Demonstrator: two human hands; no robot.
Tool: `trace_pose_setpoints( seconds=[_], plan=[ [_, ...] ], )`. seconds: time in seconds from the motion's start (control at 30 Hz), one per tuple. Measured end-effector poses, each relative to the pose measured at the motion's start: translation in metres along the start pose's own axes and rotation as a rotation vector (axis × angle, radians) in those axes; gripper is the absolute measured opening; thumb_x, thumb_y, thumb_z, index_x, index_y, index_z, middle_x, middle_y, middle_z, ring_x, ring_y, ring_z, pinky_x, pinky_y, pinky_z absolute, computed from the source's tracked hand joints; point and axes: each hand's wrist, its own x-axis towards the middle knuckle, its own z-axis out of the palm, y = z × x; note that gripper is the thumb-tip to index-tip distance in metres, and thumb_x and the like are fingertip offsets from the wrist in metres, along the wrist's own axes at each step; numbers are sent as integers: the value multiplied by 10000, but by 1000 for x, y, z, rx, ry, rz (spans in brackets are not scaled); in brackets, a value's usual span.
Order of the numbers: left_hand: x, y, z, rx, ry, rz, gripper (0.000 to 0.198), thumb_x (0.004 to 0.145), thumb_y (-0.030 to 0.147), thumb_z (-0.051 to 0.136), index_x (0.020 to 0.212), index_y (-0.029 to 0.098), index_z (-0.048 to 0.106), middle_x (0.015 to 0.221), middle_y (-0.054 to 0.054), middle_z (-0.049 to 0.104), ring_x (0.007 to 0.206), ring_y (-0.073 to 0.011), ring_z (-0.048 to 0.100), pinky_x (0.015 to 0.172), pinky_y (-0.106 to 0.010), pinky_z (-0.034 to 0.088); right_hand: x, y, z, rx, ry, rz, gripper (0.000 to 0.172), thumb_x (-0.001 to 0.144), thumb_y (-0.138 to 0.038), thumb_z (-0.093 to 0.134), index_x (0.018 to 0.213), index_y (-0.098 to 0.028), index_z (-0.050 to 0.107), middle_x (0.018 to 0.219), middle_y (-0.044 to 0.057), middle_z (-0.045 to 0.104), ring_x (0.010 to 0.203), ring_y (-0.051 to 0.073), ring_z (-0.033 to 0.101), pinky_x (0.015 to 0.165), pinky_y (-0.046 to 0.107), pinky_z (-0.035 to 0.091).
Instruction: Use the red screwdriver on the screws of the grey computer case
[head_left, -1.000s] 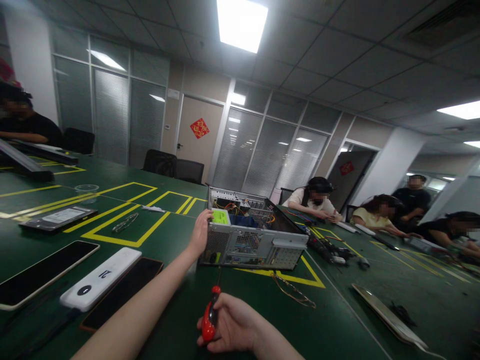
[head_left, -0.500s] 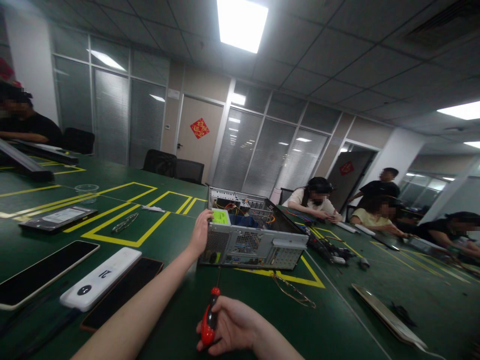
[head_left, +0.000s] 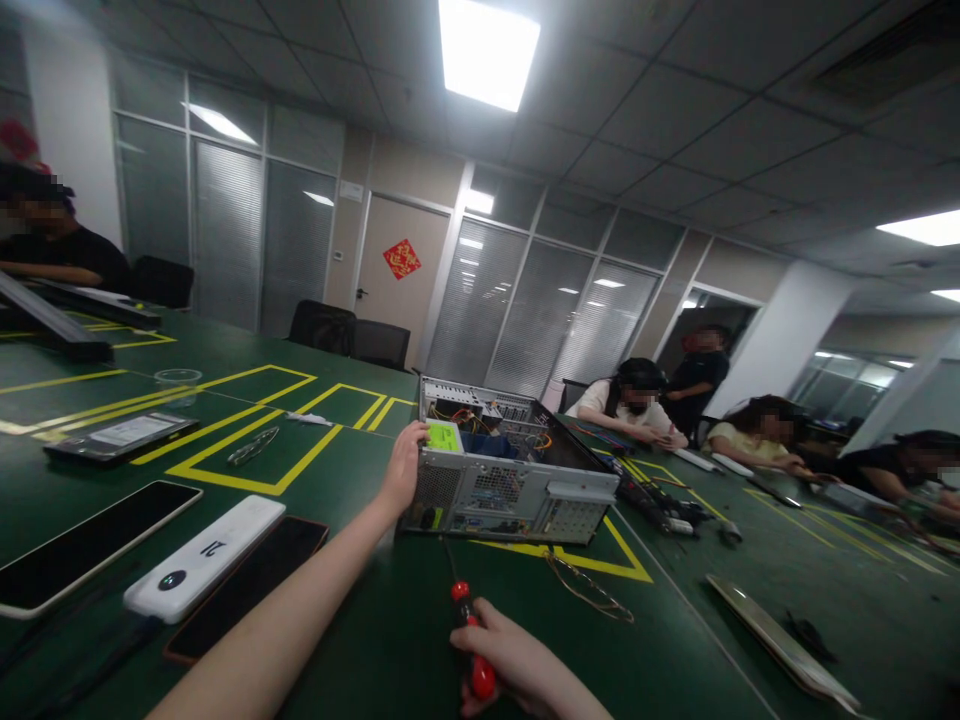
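An open grey computer case (head_left: 517, 480) lies on its side on the green table (head_left: 360, 620), wires showing inside and its rear panel toward me. My left hand (head_left: 402, 468) rests against the case's near left corner, fingers curled over the top edge beside a green label (head_left: 443, 436). My right hand (head_left: 517, 668), near the table's front edge, grips a screwdriver with a red and black handle (head_left: 471, 640). Its shaft points toward the case's back panel.
Left of me lie a white power bank (head_left: 206, 556), two dark phones (head_left: 82, 545) and a hard drive (head_left: 120, 434). A loose wire loop (head_left: 589, 590) and a metal side panel (head_left: 780, 640) lie to the right. Several people sit around the table.
My right hand turned the screwdriver and shifted right and lower, the shaft now aimed at the case. A person in black walked leftward behind the seated people. My left hand stayed put.
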Motion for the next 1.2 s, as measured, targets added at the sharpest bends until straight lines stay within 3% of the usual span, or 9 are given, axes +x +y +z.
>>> trace_pose_setpoints(
  seconds=[0.13, 0.27, 0.37, 0.57, 0.73, 0.87, 0.97, 1.1, 1.2],
  plan=[
    [1, 1, -1, 4, -15, 5, 528, 1035, 546, 213, 1038, 219, 628, 1259, -111, 666, 1302, -231, 558, 1169, -460, 407, -5, 5, 2, 220, -66, 24, 466, 775, -329, 656, 1139, -214, 389, 797, 9, 700, 452, 105, 617, 413, 178, 424],
    [1, 2, -2, 11, -19, 1, 533, 1034, 547, 206, 1040, 221, 629, 1270, -114, 660, 1314, -235, 552, 1173, -464, 403, -2, 8, 3, 266, -147, 21, 434, 766, -348, 682, 1089, -224, 420, 694, -30, 672, 409, 87, 549, 426, 187, 385],
    [1, 3, -2, 12, -18, 2, 533, 1032, 553, 210, 1027, 220, 627, 1267, -114, 658, 1313, -237, 552, 1176, -467, 398, -3, 8, 1, 331, -251, 30, 475, 692, -276, 692, 1094, -229, 444, 759, -25, 689, 507, 111, 629, 527, 228, 443],
    [0, 3, -2, 12, -9, 2, 512, 1035, 533, 212, 1021, 228, 623, 1259, -107, 661, 1315, -236, 553, 1168, -464, 408, -11, 4, -8, 404, -523, -52, 860, 544, -97, 818, 1293, -240, 419, 1011, 45, 736, 823, 190, 738, 770, 310, 453],
    [0, 3, -1, 16, -7, 4, 515, 1035, 534, 209, 1022, 227, 622, 1251, -104, 665, 1308, -232, 556, 1172, -458, 403, -10, 8, -3, 491, -435, -9, 512, 619, -151, 841, 1069, -134, 596, 791, 11, 699, 680, 124, 678, 708, 272, 441],
    [0, 2, -1, 8, -6, 5, 522, 1032, 545, 209, 1025, 229, 624, 1248, -104, 667, 1307, -231, 554, 1169, -451, 402, -4, 14, 7, 574, -330, 72, 238, 696, -185, 768, 859, -140, 601, 738, 20, 675, 691, 150, 695, 709, 281, 505],
    [1, 3, 0, 3, 2, 1, 525, 1031, 546, 205, 1018, 230, 623, 1239, -104, 667, 1304, -230, 557, 1169, -444, 401, -3, 15, 11, 651, -288, 125, 192, 765, -199, 743, 840, -156, 571, 793, 60, 697, 665, 131, 682, 578, 180, 456],
    [1, 3, -1, 3, -7, 14, 518, 1031, 544, 210, 1020, 232, 622, 1242, -100, 667, 1311, -233, 555, 1172, -448, 401, -11, 8, 12, 722, -281, 143, 177, 802, -182, 732, 906, -153, 591, 772, 46, 673, 498, 34, 507, 456, 93, 260],
    [1, 4, -2, 5, -9, 25, 518, 1027, 553, 216, 1021, 232, 623, 1245, -104, 667, 1301, -239, 561, 1164, -453, 412, -18, 3, 12, 737, -362, 143, 255, 771, -195, 693, 1009, -135, 621, 798, 55, 673, 565, 87, 578, 512, 144, 350]
  ],
)
